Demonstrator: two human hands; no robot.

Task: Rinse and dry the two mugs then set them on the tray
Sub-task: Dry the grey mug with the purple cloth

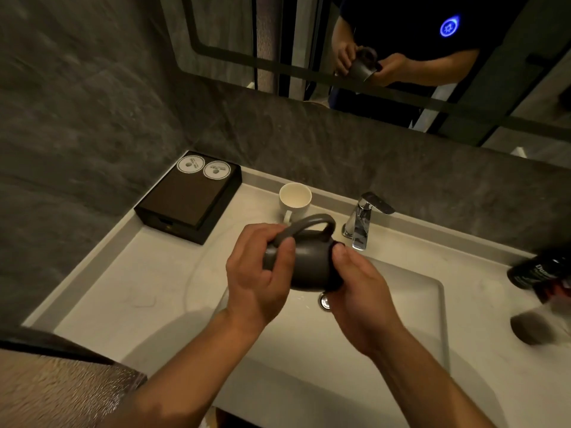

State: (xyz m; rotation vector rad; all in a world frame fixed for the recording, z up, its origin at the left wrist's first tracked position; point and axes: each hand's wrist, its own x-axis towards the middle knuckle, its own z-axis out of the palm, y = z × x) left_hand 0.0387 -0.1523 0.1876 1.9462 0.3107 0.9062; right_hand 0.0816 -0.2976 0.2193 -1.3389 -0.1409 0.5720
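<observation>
I hold a dark grey mug (309, 261) on its side above the white sink basin (411, 304), its handle turned up. My left hand (259, 279) grips the mug's base end and handle side. My right hand (358, 285) covers its mouth end, fingers at the rim. A white mug (295, 199) stands upright on the counter behind, left of the tap, its handle toward me. A dark brown tray (185, 199) with two round paper coasters sits at the counter's back left corner.
A chrome tap (361, 223) stands behind the basin; no water is visible from it. The drain (324, 302) shows under the mug. A dark bottle (537, 270) and a blurred dark object (531, 329) are at the right edge. A mirror hangs above.
</observation>
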